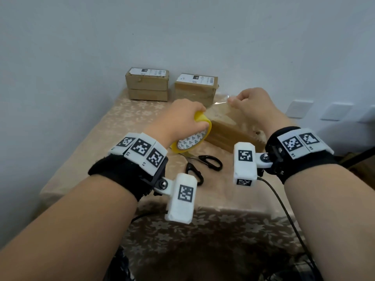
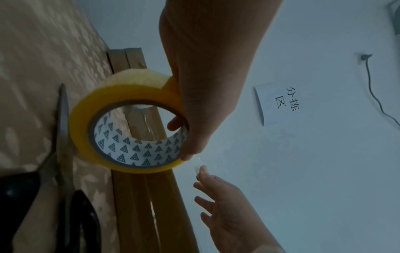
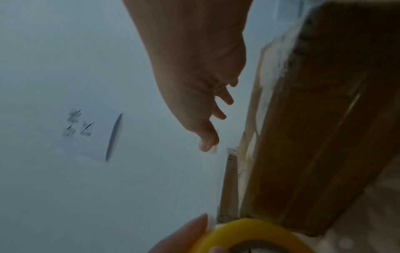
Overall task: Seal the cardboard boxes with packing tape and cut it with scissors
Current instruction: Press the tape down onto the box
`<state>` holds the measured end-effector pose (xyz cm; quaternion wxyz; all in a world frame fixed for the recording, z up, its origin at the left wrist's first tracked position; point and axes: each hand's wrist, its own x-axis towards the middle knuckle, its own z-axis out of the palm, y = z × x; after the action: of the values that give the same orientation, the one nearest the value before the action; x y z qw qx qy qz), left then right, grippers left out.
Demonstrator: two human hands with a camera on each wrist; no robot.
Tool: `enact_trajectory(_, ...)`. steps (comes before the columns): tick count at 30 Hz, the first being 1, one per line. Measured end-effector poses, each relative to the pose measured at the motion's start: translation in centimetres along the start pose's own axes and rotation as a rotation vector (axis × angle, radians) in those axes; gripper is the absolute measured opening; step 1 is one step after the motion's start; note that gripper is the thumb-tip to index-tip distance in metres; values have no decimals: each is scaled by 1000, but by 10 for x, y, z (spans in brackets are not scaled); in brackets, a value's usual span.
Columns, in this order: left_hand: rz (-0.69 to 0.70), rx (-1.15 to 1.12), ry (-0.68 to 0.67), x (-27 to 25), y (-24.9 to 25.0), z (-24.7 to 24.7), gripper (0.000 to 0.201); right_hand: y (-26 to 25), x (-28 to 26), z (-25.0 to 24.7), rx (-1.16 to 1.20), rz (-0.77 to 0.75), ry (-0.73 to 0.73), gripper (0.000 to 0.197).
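From the head cam, the left hand (image 1: 180, 116) is wrapped around the yellow tape roll (image 1: 192, 138) just above the table (image 1: 85, 138), while the right hand (image 1: 251, 104) pinches the clear tape end (image 1: 221, 104) and stretches it over the near cardboard box (image 1: 229, 128). Scissors (image 1: 203, 165) lie untouched near the roll, and two more boxes (image 1: 147, 84) sit at the back. Left wrist cam: fingers hooked through the roll's core (image 2: 138, 147), with the right-hand fingertips (image 2: 202, 169) on the strip. Right wrist cam is blurry, but the thumb and finger pinch a bit of film (image 3: 214, 149) beside the box. My worry is that a loose strip that long folds and sticks to itself, or lands crooked off the seam.
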<state>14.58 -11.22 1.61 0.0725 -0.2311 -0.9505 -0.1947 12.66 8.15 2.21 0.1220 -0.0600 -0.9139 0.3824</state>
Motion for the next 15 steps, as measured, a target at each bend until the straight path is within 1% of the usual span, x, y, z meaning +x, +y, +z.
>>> enact_trajectory(2,-13,6,-12,3,1,4,50,4,-1,-1,-26,16,-17,38)
enact_trajectory(5,-9,35,-44,6,-1,9,53,8,-6,-2,-180,22,-69,33)
enact_trajectory(8,-10,39,-55,8,-5,11,55,6,-7,-4,-292,40,-116,35)
enact_trajectory(10,-10,49,-49,8,-7,12,51,0,-5,-6,-343,74,-147,37)
enact_trajectory(12,-11,73,-40,7,-10,10,44,-5,-3,-6,-297,109,-141,37)
enact_trajectory(15,-33,74,-44,5,-13,7,38,-10,-2,-3,-231,77,-67,35)
